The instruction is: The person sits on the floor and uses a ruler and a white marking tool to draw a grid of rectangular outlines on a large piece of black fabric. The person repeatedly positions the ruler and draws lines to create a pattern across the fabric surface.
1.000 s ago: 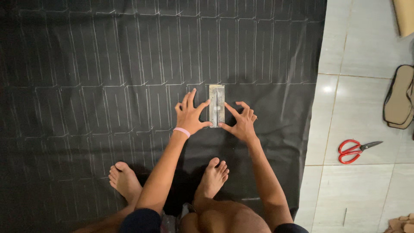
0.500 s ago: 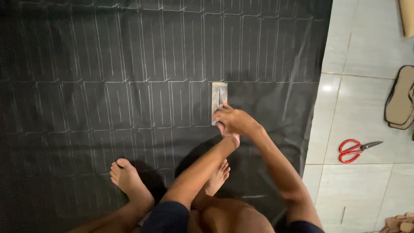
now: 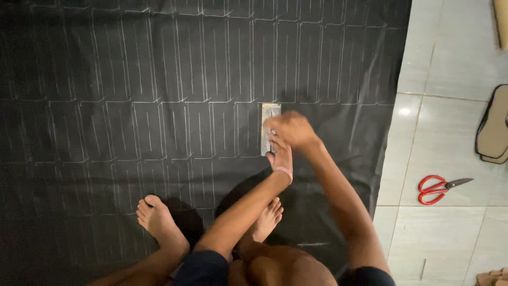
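Cardboard template (image 3: 269,126), a narrow pale rectangle, lies flat on the black fabric (image 3: 159,106) spread over the floor, set at the right end of the middle row of chalked outlines. The left hand (image 3: 281,157), with a pink band at the wrist, presses on the template's lower end to pin it down; its fingers lie flat rather than curled around anything. The right hand (image 3: 291,128) sits over the template's right edge, blurred with motion, its fingers bunched as if pinching a small marker, though what they hold cannot be told.

A second ago both hands were spread open on either side of the template, steadying it. Half a second ago they had closed in together over its lower part. Now the right hand has climbed higher along the edge while the left has stayed low, which reads as a tracing stroke under way around the template, another outline joining the rows already drawn.

Bare feet (image 3: 159,222) rest on the fabric below the arms. Off to the right, on the pale tiled floor (image 3: 439,63), lie red-handled scissors (image 3: 439,186), and a sandal (image 3: 495,130) sits near the frame's edge.
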